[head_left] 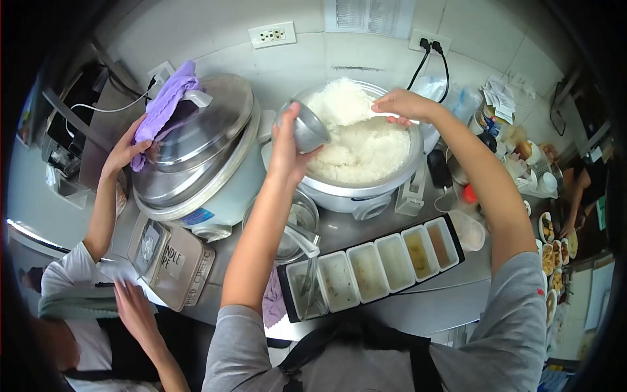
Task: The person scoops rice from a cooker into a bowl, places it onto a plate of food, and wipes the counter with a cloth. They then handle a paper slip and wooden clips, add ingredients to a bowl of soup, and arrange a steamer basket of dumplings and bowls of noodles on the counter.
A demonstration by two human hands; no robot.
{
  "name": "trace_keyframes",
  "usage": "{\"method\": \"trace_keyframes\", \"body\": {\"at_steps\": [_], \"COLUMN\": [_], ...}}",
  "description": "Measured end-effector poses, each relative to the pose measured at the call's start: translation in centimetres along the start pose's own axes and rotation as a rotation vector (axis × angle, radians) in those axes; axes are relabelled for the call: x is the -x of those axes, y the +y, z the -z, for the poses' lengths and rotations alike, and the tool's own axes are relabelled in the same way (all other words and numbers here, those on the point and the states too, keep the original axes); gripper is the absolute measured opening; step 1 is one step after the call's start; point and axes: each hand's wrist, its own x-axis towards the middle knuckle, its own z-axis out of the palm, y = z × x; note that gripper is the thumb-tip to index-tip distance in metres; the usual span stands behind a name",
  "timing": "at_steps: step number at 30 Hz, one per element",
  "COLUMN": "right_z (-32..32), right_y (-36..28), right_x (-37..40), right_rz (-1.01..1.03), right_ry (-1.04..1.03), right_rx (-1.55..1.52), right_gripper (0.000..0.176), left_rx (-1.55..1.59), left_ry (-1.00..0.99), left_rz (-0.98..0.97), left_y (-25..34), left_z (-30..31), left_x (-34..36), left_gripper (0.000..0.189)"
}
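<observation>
My left hand [287, 145] is wrapped round a small metal bowl [309, 129], tilted toward the rice at the left rim of a large open cooker [336, 196]. White rice [372, 157] fills much of that cooker. In my right hand [403, 106] is the white handle of a scoop [385, 115], with a heap of rice at its other end above the cooker. The scoop's head is hidden under the rice. Below the cooker stands a black tray [293, 312] of several white containers, some holding liquid.
At the left, a co-worker's hand with a purple cloth [171, 98] touches the lid [225, 108] of a second large cooker [238, 183]. A metal pot [312, 206] with a ladle stands between. Jars, papers and plates of food crowd the right, near another person.
</observation>
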Motion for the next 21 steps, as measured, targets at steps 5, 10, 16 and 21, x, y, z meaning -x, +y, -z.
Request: {"method": "trace_keyframes", "body": {"at_steps": [5, 10, 16, 21], "right_z": [-0.9, -5.9, -1.9, 0.7], "right_y": [-3.7, -5.0, -6.0, 0.4], "right_x": [0.8, 4.6, 4.5, -2.4], "right_rz": [0.225, 0.394, 0.267, 0.041], "right_ry": [0.293, 0.699, 0.635, 0.532], "right_rx": [0.342, 0.91, 0.876, 0.982], "right_gripper": [0.03, 0.044, 0.037, 0.015], "left_rx": [0.182, 0.335, 0.449, 0.445], "left_ry": [-0.055, -0.186, -0.278, -0.388], "left_rz": [0.014, 0.0, 0.162, 0.162], "left_y": [-0.4, 0.1, 0.9, 2.5], "left_z": [-4.1, -4.6, -1.8, 0.7], "left_x": [-3.2, -3.9, -1.7, 2.2], "left_gripper": [0.071, 0.066, 0.069, 0.07]}}
